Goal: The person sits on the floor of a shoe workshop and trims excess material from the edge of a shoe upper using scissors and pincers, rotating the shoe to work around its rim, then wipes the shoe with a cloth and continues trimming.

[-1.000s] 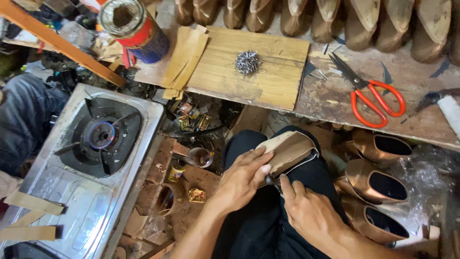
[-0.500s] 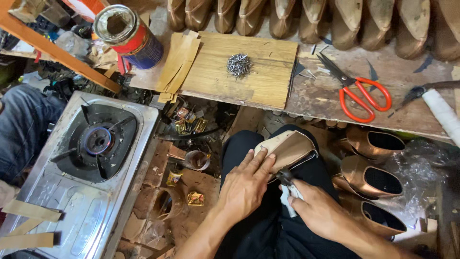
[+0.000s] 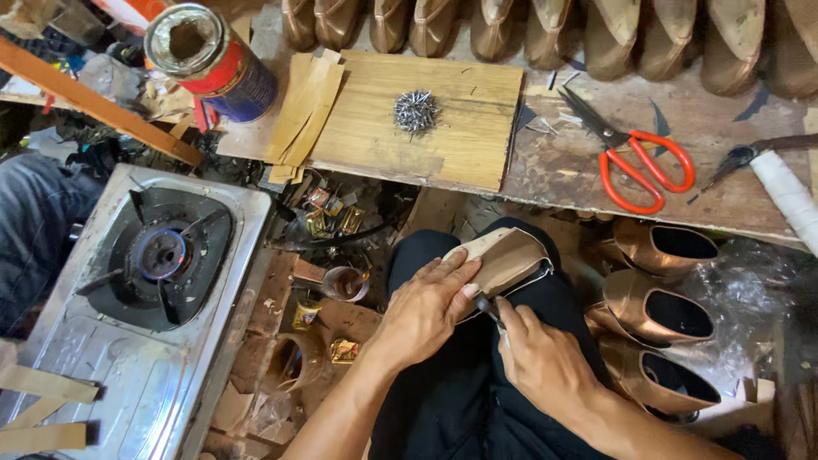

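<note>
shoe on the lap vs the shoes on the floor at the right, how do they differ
The shoe on the lap lies sole side up, showing a pale tan bottom; the floor shoes show their dark openings. The lap shoe is pressed by the left hand, with the right hand putting a small dark tool to its edge; the floor shoes lie untouched, stacked side by side. Both share a shiny copper-brown upper.

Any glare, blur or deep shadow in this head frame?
Head view: sharp overall; soft glare on the steel gas stove and the copper-coloured shoes; the dark trousers lose detail; both the left hand and the right hand are crisp.
</note>
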